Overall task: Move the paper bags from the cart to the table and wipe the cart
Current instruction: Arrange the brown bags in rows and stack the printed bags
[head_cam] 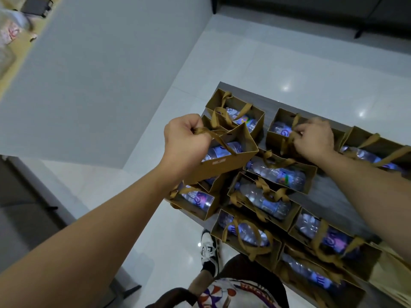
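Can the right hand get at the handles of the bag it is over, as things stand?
Probably yes. The right hand is already at the ribbon handles of the bag in the far row, fingers seemingly closing on them; nothing lies between. The left hand is busy holding another bag.

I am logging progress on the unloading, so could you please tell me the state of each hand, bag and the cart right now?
Left hand: fist gripping the ribbon handles of one bag.
Lifted paper bag: raised and tilted, a water bottle inside.
Right hand: fingers pinching the handles of a rear bag.
Rear paper bag: standing on the cart, open-topped.
Other paper bags: standing on the cart, bottles lying inside.
Cart: loaded.
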### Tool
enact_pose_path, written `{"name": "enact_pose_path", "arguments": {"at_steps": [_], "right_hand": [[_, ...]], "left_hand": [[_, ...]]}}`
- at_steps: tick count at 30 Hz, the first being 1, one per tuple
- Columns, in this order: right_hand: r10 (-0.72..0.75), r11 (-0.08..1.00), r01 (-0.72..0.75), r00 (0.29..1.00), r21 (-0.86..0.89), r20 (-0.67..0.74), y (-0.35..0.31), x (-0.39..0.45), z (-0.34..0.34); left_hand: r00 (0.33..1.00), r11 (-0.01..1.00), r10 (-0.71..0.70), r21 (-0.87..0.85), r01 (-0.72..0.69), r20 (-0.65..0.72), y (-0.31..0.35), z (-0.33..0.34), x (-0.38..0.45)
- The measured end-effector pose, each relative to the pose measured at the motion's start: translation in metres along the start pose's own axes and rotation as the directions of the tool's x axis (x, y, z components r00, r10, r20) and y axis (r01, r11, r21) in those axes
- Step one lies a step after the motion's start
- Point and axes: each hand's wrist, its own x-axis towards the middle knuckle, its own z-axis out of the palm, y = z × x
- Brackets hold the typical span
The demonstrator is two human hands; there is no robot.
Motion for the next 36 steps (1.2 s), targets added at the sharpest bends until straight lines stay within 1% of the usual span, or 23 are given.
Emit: {"name": "enact_pose_path", "arguments": {"at_steps": [2,4,6,11,14,18,22,25,29,36], "right_hand": [[0.042,0.981,-0.02,0.993,0.193,-0.114,-0.013,-0.002,-0.021],[0.094,0.931,-0.046,0.989,0.363,-0.116,-0.023,-0.004,-0.046],[0.127,0.897,-0.059,0.984,0.438,-0.128,-0.027,-0.014,-0.071],[0.079,0.902,0.029,0.97,0.431,-0.23,-0.046,-0.054,-0.134],[0.089,0.889,0.033,0.966,0.457,-0.243,-0.071,-0.086,-0.18],[0.151,0.847,0.032,0.943,0.53,-0.297,-0.103,-0.131,-0.228],[0.274,0.801,-0.008,0.894,0.599,-0.355,-0.117,-0.169,-0.261],[0.334,0.799,-0.032,0.854,0.601,-0.398,-0.113,-0.194,-0.276],[0.413,0.788,-0.07,0.797,0.612,-0.44,-0.106,-0.227,-0.285],[0.495,0.766,-0.137,0.749,0.629,-0.44,-0.087,-0.259,-0.276]], "left_hand": [[1.0,1.0,0.006,-0.009,-0.006,0.004,0.005,-0.001,-0.002],[1.0,0.999,0.025,-0.035,-0.025,0.007,0.014,-0.005,-0.005],[0.999,0.998,0.028,-0.065,-0.027,0.017,0.021,-0.011,-0.008],[0.994,0.993,0.104,-0.063,-0.103,0.016,0.031,-0.029,-0.011],[0.991,0.989,0.129,-0.081,-0.126,0.028,0.044,-0.04,-0.013],[0.977,0.976,0.21,-0.064,-0.207,0.038,0.065,-0.053,-0.013],[0.945,0.947,0.318,-0.068,-0.314,0.073,0.088,-0.059,-0.016],[0.904,0.911,0.412,-0.055,-0.408,0.116,0.103,-0.058,-0.017],[0.859,0.875,0.484,-0.058,-0.481,0.166,0.12,-0.048,-0.016],[0.765,0.819,0.554,-0.047,-0.572,0.328,0.146,-0.011,-0.01]]}}
